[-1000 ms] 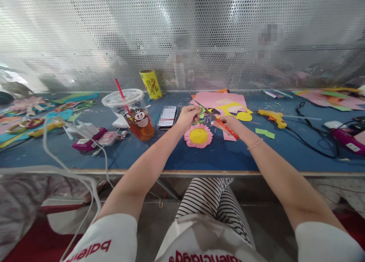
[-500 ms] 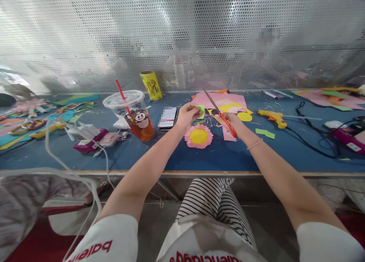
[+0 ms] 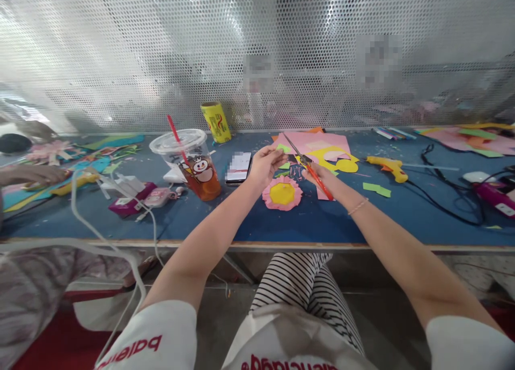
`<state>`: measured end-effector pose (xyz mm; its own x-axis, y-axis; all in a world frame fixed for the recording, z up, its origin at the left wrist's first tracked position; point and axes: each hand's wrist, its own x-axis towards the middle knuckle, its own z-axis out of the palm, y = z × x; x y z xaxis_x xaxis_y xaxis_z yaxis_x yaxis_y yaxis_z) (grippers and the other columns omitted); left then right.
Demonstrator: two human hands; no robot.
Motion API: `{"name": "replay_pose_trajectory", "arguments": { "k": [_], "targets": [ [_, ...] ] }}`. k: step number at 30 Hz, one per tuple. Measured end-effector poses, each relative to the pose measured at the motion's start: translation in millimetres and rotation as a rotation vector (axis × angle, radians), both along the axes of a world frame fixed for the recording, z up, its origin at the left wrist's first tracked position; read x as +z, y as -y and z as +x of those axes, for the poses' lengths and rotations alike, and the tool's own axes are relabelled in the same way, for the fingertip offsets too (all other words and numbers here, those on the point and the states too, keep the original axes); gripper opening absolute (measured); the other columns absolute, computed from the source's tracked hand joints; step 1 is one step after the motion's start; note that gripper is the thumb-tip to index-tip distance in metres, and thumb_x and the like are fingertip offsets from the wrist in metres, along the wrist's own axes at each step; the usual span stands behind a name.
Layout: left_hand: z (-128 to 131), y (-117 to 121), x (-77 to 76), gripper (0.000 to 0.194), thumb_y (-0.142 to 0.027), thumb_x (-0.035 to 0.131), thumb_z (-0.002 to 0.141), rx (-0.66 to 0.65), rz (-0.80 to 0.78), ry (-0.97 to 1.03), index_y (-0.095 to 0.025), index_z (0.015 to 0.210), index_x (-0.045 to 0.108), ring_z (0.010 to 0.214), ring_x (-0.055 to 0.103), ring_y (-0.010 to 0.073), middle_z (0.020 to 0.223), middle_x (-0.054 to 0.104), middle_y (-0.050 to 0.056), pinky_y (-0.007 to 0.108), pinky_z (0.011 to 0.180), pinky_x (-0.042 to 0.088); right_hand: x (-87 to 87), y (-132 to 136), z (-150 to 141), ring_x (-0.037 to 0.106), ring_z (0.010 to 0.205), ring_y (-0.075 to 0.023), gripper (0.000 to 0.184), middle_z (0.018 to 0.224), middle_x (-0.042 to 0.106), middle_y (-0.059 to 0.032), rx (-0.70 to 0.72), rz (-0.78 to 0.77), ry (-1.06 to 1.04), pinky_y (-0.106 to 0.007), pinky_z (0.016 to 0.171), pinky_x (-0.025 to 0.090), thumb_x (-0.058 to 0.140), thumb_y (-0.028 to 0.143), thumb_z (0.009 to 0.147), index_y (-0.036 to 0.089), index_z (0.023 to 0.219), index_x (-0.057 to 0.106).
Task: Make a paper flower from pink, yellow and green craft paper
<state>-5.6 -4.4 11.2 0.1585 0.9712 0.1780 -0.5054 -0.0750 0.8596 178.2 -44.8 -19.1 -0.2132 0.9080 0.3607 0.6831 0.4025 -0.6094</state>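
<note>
1. Pinching a green paper piece (image 3: 283,148), my left hand (image 3: 265,164) sits at eleven o'clock from the paper flower (image 3: 282,193), gripping low, seemingly to leave the upper part exposed.
2. At two o'clock, my right hand (image 3: 328,178) closes around the red scissors (image 3: 317,182), blades pointing toward eleven, probably angled to clear my fingers.
3. The flower lies on the blue table (image 3: 257,231), likely kept close for easy viewing.
4. Toward three o'clock rests the glue gun (image 3: 386,165), apparently parked within reach; the drink cup (image 3: 201,172), near ten, presumably spares the paper spills.
</note>
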Motion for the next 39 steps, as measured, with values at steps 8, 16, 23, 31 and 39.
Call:
{"name": "replay_pose_trajectory", "arguments": {
  "k": [8, 16, 23, 31, 39],
  "targets": [
    [2, 1, -0.9, 0.016, -0.012, 0.069, 0.065, -0.009, 0.035, -0.020, -0.015, 0.068, 0.053, 0.058, 0.064, 0.0081, 0.064, 0.064, -0.002, 0.017, 0.057, 0.050, -6.7, -2, -2, 0.050, 0.067, -0.0149, 0.029, 0.071, 0.052, -0.0004, 0.049, 0.010, 0.027, -0.027, 0.063, 0.036, 0.041, 0.049, 0.081, 0.020, 0.076, 0.044],
    [3, 1, 0.0, 0.017, -0.016, 0.072, 0.064, 0.021, 0.067, -0.083, -0.013, 0.068, 0.057, 0.055, 0.062, 0.0072, 0.060, 0.062, -0.001, 0.018, 0.058, 0.051, 0.0, 3, -3, 0.048, 0.065, -0.0140, 0.032, 0.069, 0.052, -0.0004, 0.053, -0.004, 0.030, -0.026, 0.062, 0.035, 0.039, 0.050, 0.081, 0.019, 0.074, 0.047],
    [3, 3, 3.1, 0.016, -0.018, 0.073, 0.063, 0.059, 0.058, -0.117, -0.013, 0.067, 0.058, 0.055, 0.061, 0.0067, 0.059, 0.062, -0.001, 0.018, 0.059, 0.051, 3.6, 6, -4, 0.046, 0.065, -0.0140, 0.037, 0.068, 0.049, -0.0009, 0.007, -0.044, 0.053, -0.026, 0.062, 0.035, 0.038, 0.055, 0.080, 0.020, 0.072, 0.044],
    [3, 5, 6.0, 0.020, -0.020, 0.075, 0.060, 0.079, 0.058, -0.129, -0.012, 0.067, 0.059, 0.051, 0.059, 0.0064, 0.058, 0.063, -0.001, 0.018, 0.057, 0.050, 12.0, 12, -7, 0.040, 0.057, -0.0118, 0.044, 0.058, 0.041, 0.0014, -0.014, -0.075, 0.056, -0.025, 0.056, 0.030, 0.037, 0.061, 0.077, 0.020, 0.064, 0.040],
    [2, 6, 7.9, 0.017, -0.018, 0.074, 0.061, 0.046, 0.046, -0.102, -0.012, 0.065, 0.059, 0.051, 0.060, 0.0065, 0.058, 0.063, 0.000, 0.017, 0.054, 0.049, 11.3, 8, -3, 0.034, 0.050, -0.0093, 0.049, 0.052, 0.034, 0.0025, -0.056, -0.008, 0.091, -0.024, 0.049, 0.024, 0.039, 0.065, 0.075, 0.020, 0.055, 0.036]
  ]
}}
